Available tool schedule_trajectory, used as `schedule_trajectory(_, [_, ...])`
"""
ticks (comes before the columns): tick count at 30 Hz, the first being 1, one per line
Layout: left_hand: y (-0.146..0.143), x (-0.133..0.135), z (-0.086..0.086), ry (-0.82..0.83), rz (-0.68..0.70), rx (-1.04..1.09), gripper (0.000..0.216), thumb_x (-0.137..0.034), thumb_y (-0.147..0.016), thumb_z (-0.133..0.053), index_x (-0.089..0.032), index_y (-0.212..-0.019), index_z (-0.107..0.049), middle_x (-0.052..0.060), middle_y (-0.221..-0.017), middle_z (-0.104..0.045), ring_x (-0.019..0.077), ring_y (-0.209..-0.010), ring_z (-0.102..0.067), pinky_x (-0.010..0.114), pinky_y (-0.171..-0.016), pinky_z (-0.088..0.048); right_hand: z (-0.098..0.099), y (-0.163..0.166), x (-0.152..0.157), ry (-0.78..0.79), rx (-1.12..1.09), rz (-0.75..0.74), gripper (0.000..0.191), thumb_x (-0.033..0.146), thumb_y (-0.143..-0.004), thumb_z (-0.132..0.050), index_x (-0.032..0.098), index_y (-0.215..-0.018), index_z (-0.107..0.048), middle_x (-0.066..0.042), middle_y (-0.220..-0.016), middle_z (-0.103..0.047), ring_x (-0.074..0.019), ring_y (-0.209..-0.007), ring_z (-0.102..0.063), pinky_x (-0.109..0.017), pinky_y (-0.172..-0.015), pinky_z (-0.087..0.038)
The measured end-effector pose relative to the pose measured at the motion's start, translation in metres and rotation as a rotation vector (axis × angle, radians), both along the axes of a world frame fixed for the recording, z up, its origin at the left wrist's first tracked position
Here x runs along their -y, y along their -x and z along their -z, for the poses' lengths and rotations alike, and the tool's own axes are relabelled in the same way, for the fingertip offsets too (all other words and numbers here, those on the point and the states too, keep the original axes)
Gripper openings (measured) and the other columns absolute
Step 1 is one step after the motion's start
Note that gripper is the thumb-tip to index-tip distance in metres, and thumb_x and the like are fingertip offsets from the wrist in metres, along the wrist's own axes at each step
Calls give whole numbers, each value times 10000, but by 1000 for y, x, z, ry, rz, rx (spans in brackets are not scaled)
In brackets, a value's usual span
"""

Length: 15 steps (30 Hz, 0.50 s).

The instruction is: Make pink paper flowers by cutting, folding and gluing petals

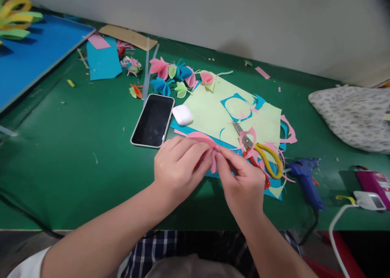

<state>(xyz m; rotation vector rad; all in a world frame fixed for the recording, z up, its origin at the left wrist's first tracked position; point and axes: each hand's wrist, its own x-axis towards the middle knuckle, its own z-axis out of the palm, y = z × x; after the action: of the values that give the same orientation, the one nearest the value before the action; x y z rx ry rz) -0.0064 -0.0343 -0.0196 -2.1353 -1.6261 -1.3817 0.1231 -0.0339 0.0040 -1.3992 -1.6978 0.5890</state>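
My left hand (179,166) and my right hand (243,180) meet over the near part of a green table (76,148). Both pinch one pink paper piece (202,139), a curved, folded cut-out; its fold sits between my fingertips. Just beyond my hands lie sheets of light green paper (213,111) and blue paper with round shapes cut out. Scissors (258,152) with yellow and red handles rest on those sheets, right of my right hand.
A phone (153,120) lies face up beside a white earbud case (182,115). Folded paper flowers (173,77) sit further back. A blue glue gun (306,178) lies at right, near a patterned cloth (353,115). A blue board (33,54) is at far left.
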Motion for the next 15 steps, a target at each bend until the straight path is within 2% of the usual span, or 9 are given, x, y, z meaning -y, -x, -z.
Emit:
schedule_trajectory(9, [2,0,-3,-34,22,-23,79,-141,-736,-671,-180,-796,-639,11,-744,-699,143,-657,-589,283,-625,-461,-1,0,-1,14,-23,-13,196,146,-803,-582,120,-932,-728,-48,-822,-761,-132,-677,-706,-177,-640,-576])
schedule_trajectory(15, [1,-2,-5,-69,42,-41,97,-121,-733,-675,-163,-812,-639,23,-759,-693,144,-663,-593,287,-622,-463,-3,0,0,132,-166,-42,171,158,-811,-587,156,-927,-713,-3,-745,-752,-99,-626,-687,-135,-563,-561])
